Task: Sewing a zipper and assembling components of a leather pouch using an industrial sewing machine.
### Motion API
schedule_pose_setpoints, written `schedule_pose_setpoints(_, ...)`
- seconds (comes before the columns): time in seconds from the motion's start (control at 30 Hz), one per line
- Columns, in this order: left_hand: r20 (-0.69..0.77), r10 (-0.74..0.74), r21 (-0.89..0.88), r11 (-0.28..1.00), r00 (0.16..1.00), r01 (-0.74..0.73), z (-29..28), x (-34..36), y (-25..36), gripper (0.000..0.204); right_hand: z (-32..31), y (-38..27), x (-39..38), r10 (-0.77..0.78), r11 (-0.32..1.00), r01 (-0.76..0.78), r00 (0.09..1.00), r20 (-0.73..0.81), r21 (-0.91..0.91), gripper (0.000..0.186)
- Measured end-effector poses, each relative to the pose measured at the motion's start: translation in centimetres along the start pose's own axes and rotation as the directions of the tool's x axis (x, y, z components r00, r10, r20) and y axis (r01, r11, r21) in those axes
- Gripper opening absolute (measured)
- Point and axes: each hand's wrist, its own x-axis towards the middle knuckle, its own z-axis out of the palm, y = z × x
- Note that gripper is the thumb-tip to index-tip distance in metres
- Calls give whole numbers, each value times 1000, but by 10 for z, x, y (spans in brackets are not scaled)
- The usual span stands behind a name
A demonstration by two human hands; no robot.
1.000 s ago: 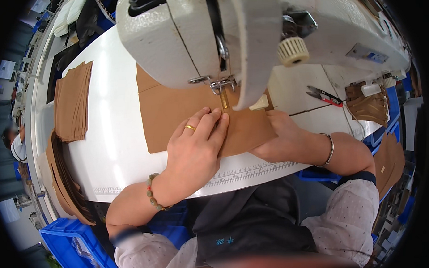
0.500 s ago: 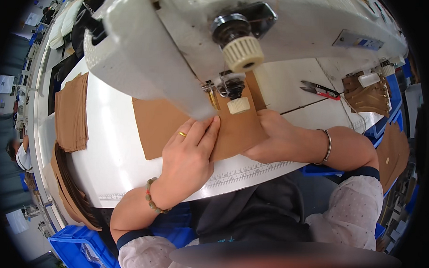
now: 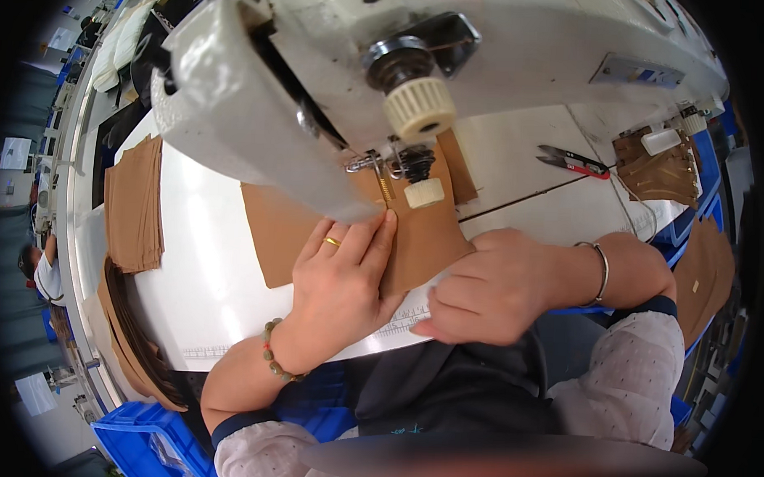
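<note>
A brown fabric piece (image 3: 285,239) lies flat on the white bed of a sewing machine (image 3: 235,116), partly under the machine head. My left hand (image 3: 343,267) rests on it, fingers stretched out and fingertips close to the needle area. The machine head hides part of the needle and stitching spot. At the fabric's right corner my right hand (image 3: 494,289) is closed, fingers curled and thumb toward the table's front edge. Whatever its fingers may hold is hidden.
Thread snips (image 3: 574,161) with a red handle lie at the right, near a brown stitched bundle (image 3: 654,168). A stack of brown pieces (image 3: 135,205) stands at the left. Blue crates (image 3: 152,436) sit below the table. A printed ruler (image 3: 400,319) runs along the front edge.
My right hand has slid off the fabric's right side toward the front edge, its fingers now curled. The left hand stays on the fabric near the needle. The whole view has shifted slightly.
</note>
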Motion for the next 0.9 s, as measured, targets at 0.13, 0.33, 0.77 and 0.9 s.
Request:
schedule_pose_setpoints(0.13,-9,30,26,999,999,-30,2,0,-1,73,-6,5,3,177,975,-194,974,-143,-112,25)
schedule_pose_setpoints(0.33,6,19,48,999,1000,-20,2,2,-6,70,27,20,2,367,910,-368,929,-40,-193,40)
schedule_pose_setpoints(0.77,7,-6,140,990,1000,5,5,13,-18,68,24,45,3,547,830,-545,837,16,121,32)
schedule_pose_setpoints(0.9,-32,-24,140,990,999,29,7,8,-14,73,14,58,1,763,106,-503,595,255,858,26)
